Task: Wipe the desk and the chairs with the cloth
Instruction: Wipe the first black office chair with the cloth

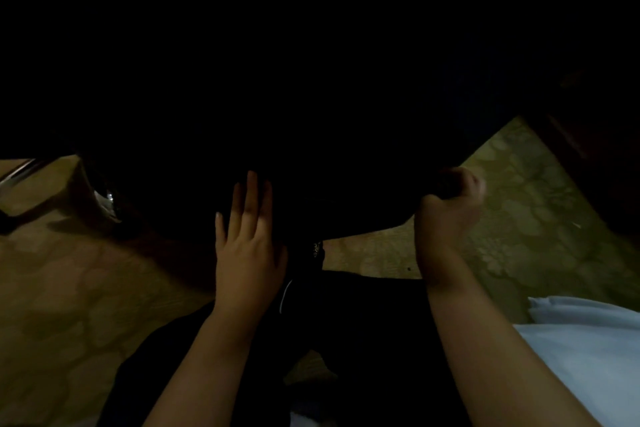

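Head cam is super dark on my end, so bear with me. Big black chair (311,115) fills the top of the shot, seat edge right in front of me. Left hand (247,253) lies flat on it, fingers straight, not gripping anything. Right hand (446,215) is clenched around a dark wad (446,184) at the seat's right edge. Might be the cloth, honestly can't tell, it's blurry. Patterned carpet (69,288) below, a chrome leg (20,174) far left, white fabric (588,357) bottom right.
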Motion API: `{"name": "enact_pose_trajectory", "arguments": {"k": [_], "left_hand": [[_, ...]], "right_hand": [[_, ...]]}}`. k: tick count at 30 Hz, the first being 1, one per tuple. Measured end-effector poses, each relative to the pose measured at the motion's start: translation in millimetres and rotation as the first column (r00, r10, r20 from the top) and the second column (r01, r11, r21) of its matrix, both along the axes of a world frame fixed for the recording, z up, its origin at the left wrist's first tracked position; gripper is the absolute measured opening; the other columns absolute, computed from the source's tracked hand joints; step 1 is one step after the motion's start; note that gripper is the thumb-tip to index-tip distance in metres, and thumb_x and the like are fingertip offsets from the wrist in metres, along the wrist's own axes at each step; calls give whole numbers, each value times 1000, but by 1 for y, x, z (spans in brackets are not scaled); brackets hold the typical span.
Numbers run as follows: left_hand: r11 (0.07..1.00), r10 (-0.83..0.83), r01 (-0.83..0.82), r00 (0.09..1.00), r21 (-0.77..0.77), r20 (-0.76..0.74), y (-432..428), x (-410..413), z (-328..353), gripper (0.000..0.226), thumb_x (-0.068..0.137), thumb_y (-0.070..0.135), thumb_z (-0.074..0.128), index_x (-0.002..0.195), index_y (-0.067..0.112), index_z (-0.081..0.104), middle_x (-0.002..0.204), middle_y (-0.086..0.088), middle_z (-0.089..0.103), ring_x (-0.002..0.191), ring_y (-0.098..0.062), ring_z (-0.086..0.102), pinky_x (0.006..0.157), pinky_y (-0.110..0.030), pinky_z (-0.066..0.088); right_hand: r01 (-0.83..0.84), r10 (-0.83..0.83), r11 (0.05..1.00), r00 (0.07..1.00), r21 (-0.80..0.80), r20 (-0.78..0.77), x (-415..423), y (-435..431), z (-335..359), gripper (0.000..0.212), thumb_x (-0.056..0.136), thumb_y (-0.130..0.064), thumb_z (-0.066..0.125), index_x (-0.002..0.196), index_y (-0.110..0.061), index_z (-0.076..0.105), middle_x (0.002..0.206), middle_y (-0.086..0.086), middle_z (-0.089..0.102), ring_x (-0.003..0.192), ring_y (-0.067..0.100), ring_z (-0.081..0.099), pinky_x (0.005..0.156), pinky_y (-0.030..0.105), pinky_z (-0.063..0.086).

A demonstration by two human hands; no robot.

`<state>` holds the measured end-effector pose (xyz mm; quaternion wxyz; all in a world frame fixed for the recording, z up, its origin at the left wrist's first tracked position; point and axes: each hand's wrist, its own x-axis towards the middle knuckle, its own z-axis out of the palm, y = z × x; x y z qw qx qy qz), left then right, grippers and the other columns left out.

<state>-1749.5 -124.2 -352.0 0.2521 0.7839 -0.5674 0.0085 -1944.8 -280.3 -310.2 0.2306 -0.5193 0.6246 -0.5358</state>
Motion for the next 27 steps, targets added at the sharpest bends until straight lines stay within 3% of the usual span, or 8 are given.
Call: {"name": "enact_pose_trajectory", "arguments": {"k": [4, 8, 10, 15, 19, 22, 24, 27], "left_hand": [[1000, 0, 0, 1000, 5, 24, -3, -4, -3, 100, 87, 34, 70, 156, 20, 0, 164, -2, -10, 151, -23, -5, 116, -60, 15], [999, 0, -3, 996, 36, 89, 0, -3, -4, 93, 88, 35, 68, 157, 18, 7, 164, -1, -6, 151, -19, -4, 117, -59, 13], [999, -16, 11, 991, 32, 130, 2, 1, -4, 86, 90, 35, 64, 156, 17, 11, 164, -1, -2, 151, -19, 1, 116, -59, 15], [1000, -13, 8, 985, 29, 172, 3, 0, -9, 85, 90, 34, 65, 156, 15, 15, 164, -1, -1, 151, -19, 1, 117, -58, 16], [1000, 2, -6, 988, 24, 151, -2, -7, -10, 91, 87, 31, 70, 156, 15, 13, 164, -2, -3, 151, -20, 1, 117, -58, 14], [999, 14, -19, 987, 28, 159, -3, -8, -13, 90, 88, 32, 69, 156, 13, 13, 164, -3, -3, 151, -21, 0, 116, -60, 16], [999, 7, -14, 983, 36, 186, -1, -5, -14, 83, 91, 36, 61, 156, 14, 14, 164, -3, -2, 151, -22, 2, 115, -62, 18], [999, 14, -24, 982, 49, 190, 2, -2, -13, 77, 91, 43, 47, 156, 16, 15, 164, -2, 0, 150, -21, 6, 114, -62, 18]], "right_hand": [[-286, 264, 955, 939, -74, -222, 26, 25, -11, 36, 72, 12, 65, 103, -7, 68, 121, 12, 53, 107, 1, 48, 84, -2, 33], [-480, 425, 861, 861, -168, -280, 41, 37, -18, 27, 75, 0, 69, 99, -10, 72, 117, -2, 47, 103, -15, 45, 84, 1, 39], [-394, 359, 907, 908, -149, -214, 29, 28, -13, 29, 74, 7, 68, 99, -8, 72, 116, 0, 49, 105, -15, 47, 84, 0, 38], [79, -78, 995, 997, 57, -20, -20, -13, 0, 36, 85, 3, 57, 120, -6, 62, 124, 11, 53, 109, 21, 56, 78, 3, 38], [-27, 40, 997, 985, 75, -170, -10, -8, -7, 40, 87, -12, 65, 125, -5, 56, 127, 11, 49, 111, 20, 53, 91, 25, 47], [-163, 156, 987, 970, -19, -185, 5, 7, -11, 36, 85, -15, 70, 117, -5, 58, 119, 4, 49, 101, 12, 51, 79, 3, 38], [-166, 156, 985, 971, -42, -183, 6, 7, -11, 34, 84, -14, 71, 114, -4, 59, 115, 3, 49, 98, 12, 52, 76, 0, 36], [-25, 31, 998, 995, 66, -92, -7, -13, -13, 32, 83, -15, 70, 113, -8, 60, 116, 5, 53, 103, 18, 57, 90, 23, 49]]}}
